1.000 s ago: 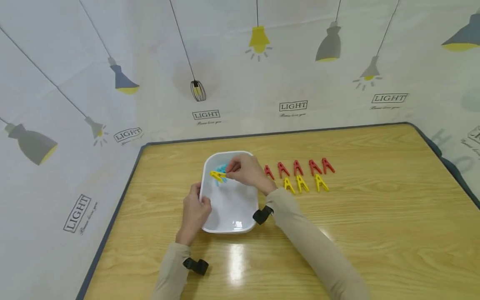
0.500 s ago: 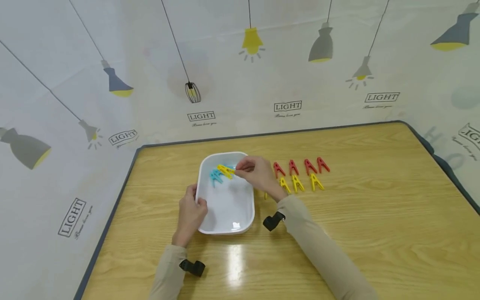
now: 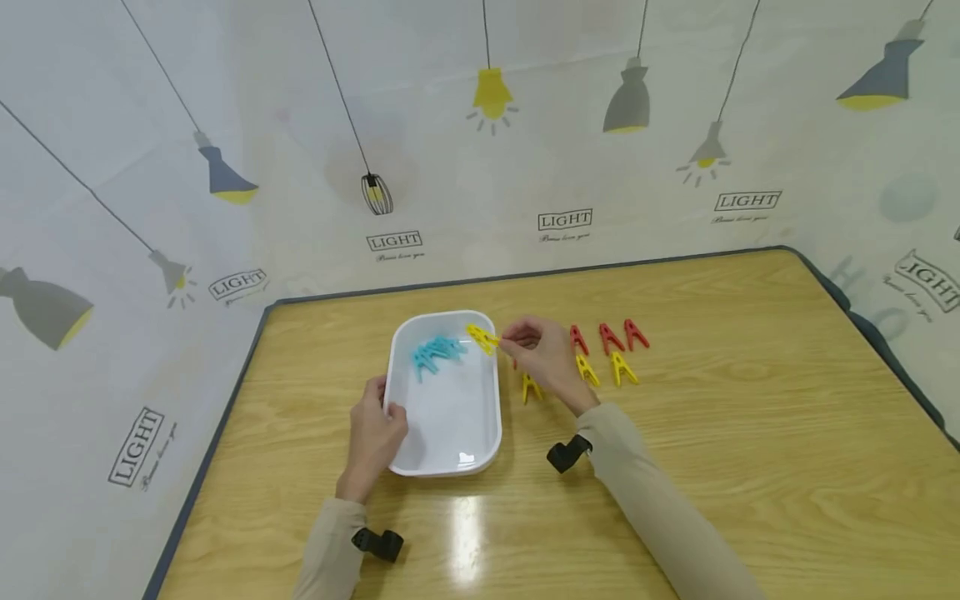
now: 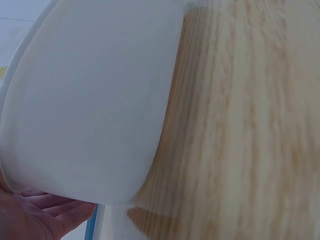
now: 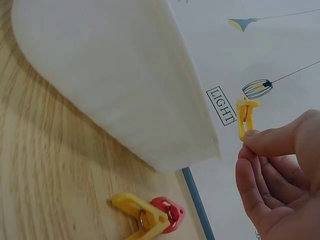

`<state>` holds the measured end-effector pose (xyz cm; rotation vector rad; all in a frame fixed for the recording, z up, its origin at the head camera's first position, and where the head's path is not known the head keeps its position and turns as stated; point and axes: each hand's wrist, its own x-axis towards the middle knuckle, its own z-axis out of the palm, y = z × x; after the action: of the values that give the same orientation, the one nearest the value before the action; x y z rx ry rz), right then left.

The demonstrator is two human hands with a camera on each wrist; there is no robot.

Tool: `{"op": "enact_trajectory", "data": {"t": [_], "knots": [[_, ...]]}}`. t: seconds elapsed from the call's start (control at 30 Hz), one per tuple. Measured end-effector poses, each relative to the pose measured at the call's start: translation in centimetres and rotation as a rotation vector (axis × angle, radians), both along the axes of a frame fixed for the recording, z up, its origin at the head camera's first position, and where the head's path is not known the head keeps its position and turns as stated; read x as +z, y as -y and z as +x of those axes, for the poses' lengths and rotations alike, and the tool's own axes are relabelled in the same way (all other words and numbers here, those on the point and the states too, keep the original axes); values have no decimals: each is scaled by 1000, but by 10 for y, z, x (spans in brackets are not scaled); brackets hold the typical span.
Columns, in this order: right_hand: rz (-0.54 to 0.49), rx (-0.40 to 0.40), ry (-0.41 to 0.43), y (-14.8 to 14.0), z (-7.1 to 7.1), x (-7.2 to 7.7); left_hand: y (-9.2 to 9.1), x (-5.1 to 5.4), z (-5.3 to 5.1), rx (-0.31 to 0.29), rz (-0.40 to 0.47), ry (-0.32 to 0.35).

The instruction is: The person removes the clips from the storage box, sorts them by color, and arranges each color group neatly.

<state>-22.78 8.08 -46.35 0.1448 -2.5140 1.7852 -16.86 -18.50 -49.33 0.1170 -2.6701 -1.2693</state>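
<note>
In the head view a white tub (image 3: 446,425) stands on the table, several light blue clothespins (image 3: 437,352) lying at its far end. The left hand (image 3: 375,433) grips the tub's left rim, thumb over the edge; the left wrist view shows its fingers (image 4: 75,217) against the outer wall. Between thumb and fingers, the right hand (image 3: 546,354) pinches a yellow clothespin (image 3: 481,337) by one end, above the tub's right rim near the far corner. The right wrist view shows this clothespin (image 5: 246,119) raised beside the tub (image 5: 115,75).
Right of the tub, red clothespins (image 3: 635,333) lie in a row on the wooden table (image 3: 720,417), with yellow clothespins (image 3: 622,367) in a nearer row. The right hand partly covers both rows. A wall covering (image 3: 450,167) with printed lamps rises behind the table's dark edge.
The right hand has moved right with the yellow clothespin, from over the blue clothespins to the tub's right rim. The left hand keeps its hold on the tub. The head view has shifted slightly.
</note>
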Motion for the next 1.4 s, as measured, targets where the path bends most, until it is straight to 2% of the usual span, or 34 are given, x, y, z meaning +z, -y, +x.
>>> {"op": "enact_trajectory", "data": {"t": [0.2,0.5,0.83,1.1,1.27,1.4], "knots": [[10,-49,-32,-17,2,-7,-1,0,0,-8,1,-9],[28,-75,-40,-40,9,-13,3,1,1,-1,5,10],[61,-168,-66,-75,19,-21,1,2,0,-9,-5,15],[58,-226,-8,-110,35,-30,0,1,0,-19,-17,40],[57,-302,-10,-129,43,-40,-1,3,1,-28,-21,57],[58,-351,20,-144,49,-45,-1,2,1,-21,-20,50]]}}
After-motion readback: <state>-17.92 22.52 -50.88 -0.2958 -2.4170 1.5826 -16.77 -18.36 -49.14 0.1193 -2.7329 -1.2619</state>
